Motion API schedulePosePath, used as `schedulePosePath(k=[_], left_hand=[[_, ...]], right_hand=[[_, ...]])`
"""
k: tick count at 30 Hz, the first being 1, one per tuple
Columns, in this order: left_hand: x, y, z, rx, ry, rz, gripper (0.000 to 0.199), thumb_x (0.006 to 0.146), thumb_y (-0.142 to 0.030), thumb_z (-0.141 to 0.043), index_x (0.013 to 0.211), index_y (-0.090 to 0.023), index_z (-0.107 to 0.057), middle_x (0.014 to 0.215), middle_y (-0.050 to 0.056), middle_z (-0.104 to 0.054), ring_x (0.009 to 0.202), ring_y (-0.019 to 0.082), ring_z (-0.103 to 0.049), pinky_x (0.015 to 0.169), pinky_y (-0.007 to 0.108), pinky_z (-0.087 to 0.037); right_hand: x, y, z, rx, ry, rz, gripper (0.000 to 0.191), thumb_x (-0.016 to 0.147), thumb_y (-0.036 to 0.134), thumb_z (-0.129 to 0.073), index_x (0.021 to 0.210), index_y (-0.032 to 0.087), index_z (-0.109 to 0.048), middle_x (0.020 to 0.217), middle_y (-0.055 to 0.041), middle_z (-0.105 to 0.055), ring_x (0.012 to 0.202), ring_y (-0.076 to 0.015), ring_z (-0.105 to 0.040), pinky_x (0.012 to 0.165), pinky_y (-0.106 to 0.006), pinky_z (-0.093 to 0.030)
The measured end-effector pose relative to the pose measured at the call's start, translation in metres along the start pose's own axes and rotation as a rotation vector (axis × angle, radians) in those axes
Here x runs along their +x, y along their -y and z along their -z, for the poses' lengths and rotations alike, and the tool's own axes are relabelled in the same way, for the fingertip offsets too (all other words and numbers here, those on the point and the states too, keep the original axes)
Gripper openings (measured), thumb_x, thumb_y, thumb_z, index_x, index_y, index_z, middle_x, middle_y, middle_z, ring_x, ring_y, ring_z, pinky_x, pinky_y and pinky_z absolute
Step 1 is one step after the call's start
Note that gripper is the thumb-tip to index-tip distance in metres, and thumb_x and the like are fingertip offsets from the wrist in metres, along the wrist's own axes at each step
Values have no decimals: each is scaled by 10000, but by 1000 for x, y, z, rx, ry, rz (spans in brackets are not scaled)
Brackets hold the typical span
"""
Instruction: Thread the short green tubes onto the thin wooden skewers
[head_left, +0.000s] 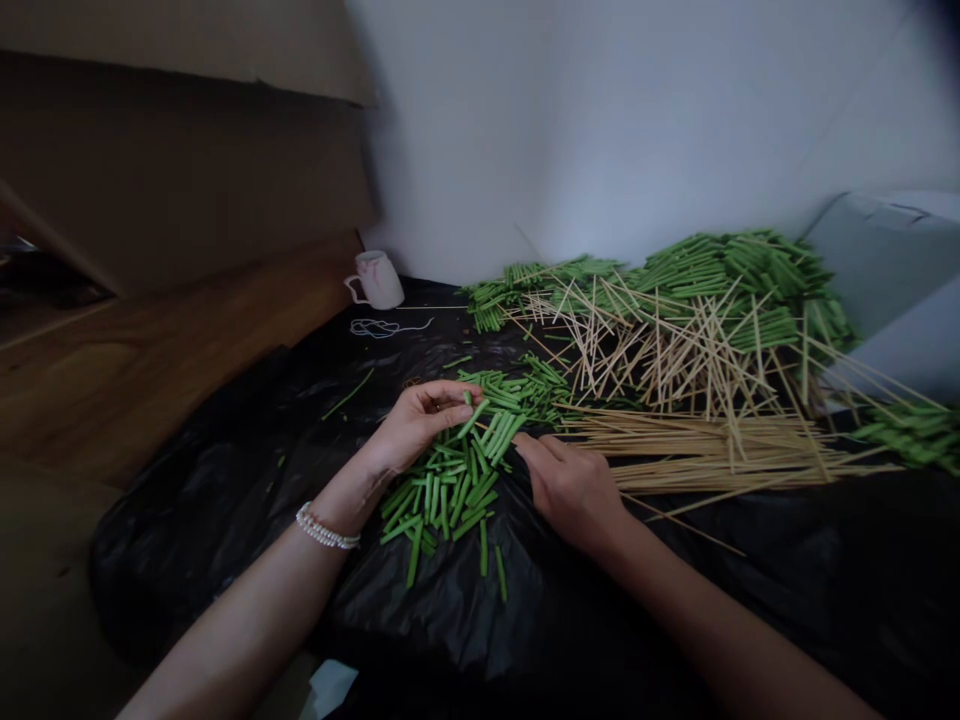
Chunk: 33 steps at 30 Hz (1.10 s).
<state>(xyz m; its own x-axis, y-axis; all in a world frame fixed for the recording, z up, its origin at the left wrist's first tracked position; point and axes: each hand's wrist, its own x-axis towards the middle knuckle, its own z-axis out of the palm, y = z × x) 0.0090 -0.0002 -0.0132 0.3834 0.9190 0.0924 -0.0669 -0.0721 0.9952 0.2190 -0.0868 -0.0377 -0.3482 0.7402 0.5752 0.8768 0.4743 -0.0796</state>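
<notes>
My left hand (412,428) is closed, thumb and fingers pinching a short green bean piece (467,398). My right hand (571,490) is closed too, its fingertips on the end of a thin bamboo skewer that is mostly hidden. Between the hands, several bean pieces (499,435) lie side by side in a row that seems to be on this skewer. Below and around them spreads a loose pile of cut green beans (442,495). To the right of my right hand lies a bundle of bare bamboo skewers (690,440).
Filled bean skewers (720,265) are heaped against the pale wall (637,120), bare stick ends facing me. Black plastic (427,625) covers the work surface. A white mug (380,280) and some string (379,328) sit back left, near a cardboard box (187,160).
</notes>
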Motion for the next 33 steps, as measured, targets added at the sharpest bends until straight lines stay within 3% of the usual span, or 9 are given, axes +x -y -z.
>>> schedulePosePath(k=[10, 16, 23, 33], left_hand=[[2, 1, 0, -58, -25, 1, 338, 740, -295, -754, 1058, -199, -695, 898, 47, -738, 732, 132, -664, 667, 223, -522], [2, 3, 2, -11, -47, 16, 345, 684, -261, -796, 1008, -174, -717, 802, 29, -725, 652, 111, -633, 660, 227, -506], [2, 4, 1, 35, -92, -7, 255, 654, -281, -813, 866, -164, -731, 822, 34, -717, 643, 112, -609, 617, 225, -484], [0, 6, 0, 58, -31, 31, 253, 723, -328, -762, 919, -169, -735, 747, 15, -685, 569, 79, -542, 565, 205, -441]], right_hand=[[1, 1, 1, 17, 16, 2, 318, 880, 114, -424, 1090, 174, -655, 694, -1, -620, 590, -111, -537, 550, -253, -323], [0, 1, 1, 24, 9, 15, 326, 865, 108, -427, 1098, 167, -648, 705, -1, -623, 582, -111, -537, 548, -257, -324], [0, 2, 0, 23, 17, 14, 320, 868, 113, -426, 1093, 174, -646, 704, -2, -624, 590, -110, -537, 553, -250, -329], [-1, 5, -1, 23, 26, 24, 308, 870, 113, -427, 1076, 170, -650, 699, 6, -621, 585, -113, -545, 545, -262, -322]])
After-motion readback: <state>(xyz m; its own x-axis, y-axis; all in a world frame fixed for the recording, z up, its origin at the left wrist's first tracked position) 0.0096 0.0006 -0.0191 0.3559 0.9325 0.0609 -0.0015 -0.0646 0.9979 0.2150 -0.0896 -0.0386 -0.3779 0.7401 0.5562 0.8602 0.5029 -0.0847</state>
